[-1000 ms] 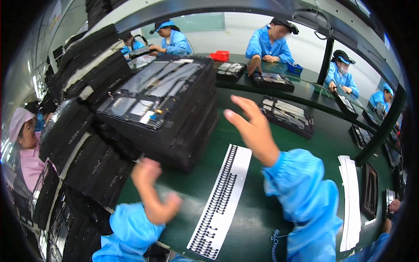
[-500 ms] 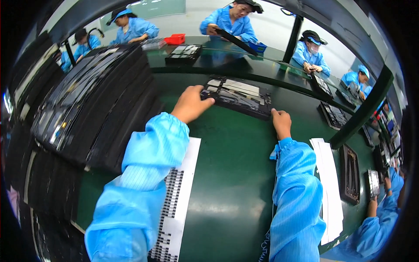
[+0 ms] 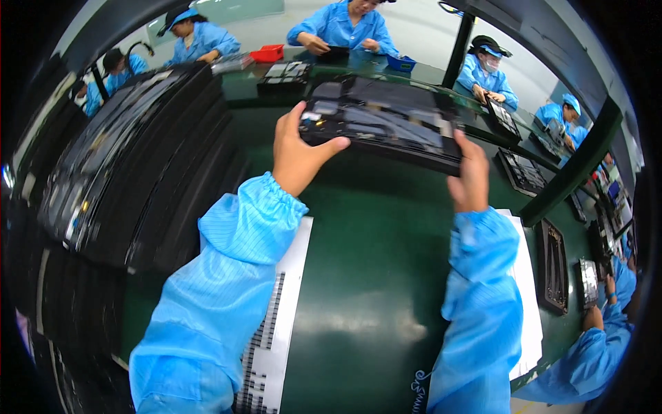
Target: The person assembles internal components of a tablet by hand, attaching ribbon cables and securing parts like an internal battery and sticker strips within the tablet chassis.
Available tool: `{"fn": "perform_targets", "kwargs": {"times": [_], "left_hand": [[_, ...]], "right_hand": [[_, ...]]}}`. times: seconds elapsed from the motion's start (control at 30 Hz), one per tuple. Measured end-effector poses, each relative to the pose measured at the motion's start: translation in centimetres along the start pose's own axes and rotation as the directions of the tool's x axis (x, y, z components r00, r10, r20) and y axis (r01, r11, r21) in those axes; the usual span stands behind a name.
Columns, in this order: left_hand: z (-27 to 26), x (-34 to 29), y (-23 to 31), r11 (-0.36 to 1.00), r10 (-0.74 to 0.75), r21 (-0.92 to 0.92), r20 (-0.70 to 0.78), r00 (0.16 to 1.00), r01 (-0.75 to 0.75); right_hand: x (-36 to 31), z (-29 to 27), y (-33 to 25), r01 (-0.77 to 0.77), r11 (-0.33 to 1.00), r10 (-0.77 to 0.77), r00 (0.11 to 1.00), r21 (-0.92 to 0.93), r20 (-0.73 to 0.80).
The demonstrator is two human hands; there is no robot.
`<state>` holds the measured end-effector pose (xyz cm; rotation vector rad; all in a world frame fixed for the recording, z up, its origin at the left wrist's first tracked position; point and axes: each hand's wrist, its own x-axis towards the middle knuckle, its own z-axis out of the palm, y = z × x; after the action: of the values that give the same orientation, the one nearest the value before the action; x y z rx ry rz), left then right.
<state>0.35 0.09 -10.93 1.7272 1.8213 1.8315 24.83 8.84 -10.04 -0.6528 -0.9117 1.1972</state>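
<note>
A black tray [image 3: 378, 124] of flat grey and dark device parts is held up over the far part of the green table [image 3: 358, 290]. My left hand [image 3: 298, 153] grips its left end, thumb along the near edge and fingers at the side. At the opposite end my right hand [image 3: 470, 171] is closed on the right corner. Motion blurs the parts in the tray, so their exact kind does not show. The tray's underside is hidden.
A tall stack of similar black trays [image 3: 162, 162] stands at my left. A white sheet with black marks [image 3: 293, 290] lies by my left forearm, white papers [image 3: 527, 317] by my right. Farther right are another tray [image 3: 554, 265] and a green post [image 3: 579, 162]. Co-workers sit opposite.
Both hands have raised the tray off the table, and it looks larger. My right hand has shifted up and right. The co-worker opposite has lowered a dark panel.
</note>
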Motion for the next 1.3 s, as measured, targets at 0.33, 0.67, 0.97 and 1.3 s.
{"fn": "perform_targets", "kwargs": {"times": [0.33,0.67,0.97,1.3], "left_hand": [[-14.6,-19.5,7.9,0.927,0.062,0.156,0.833,0.549,-0.341],[-11.2,-21.2,10.4,0.92,0.213,0.068,0.741,0.637,-0.387],[-9.4,-18.8,6.9,0.886,0.25,0.145,0.651,0.717,-0.44],[-9.9,-18.5,7.4,0.887,0.204,0.178,0.677,0.707,-0.426]], "right_hand": [[-17.3,-13.6,-10.5,-0.346,0.928,0.345,0.938,-0.136,-0.033],[-19.4,-13.5,-10.9,0.455,0.18,-0.145,0.889,-0.872,0.434],[-24.1,2.2,-2.2,0.81,0.145,0.07,0.565,-0.568,0.822],[-23.8,2.9,-0.4,0.779,0.207,0.002,0.605,-0.592,0.796]]}}
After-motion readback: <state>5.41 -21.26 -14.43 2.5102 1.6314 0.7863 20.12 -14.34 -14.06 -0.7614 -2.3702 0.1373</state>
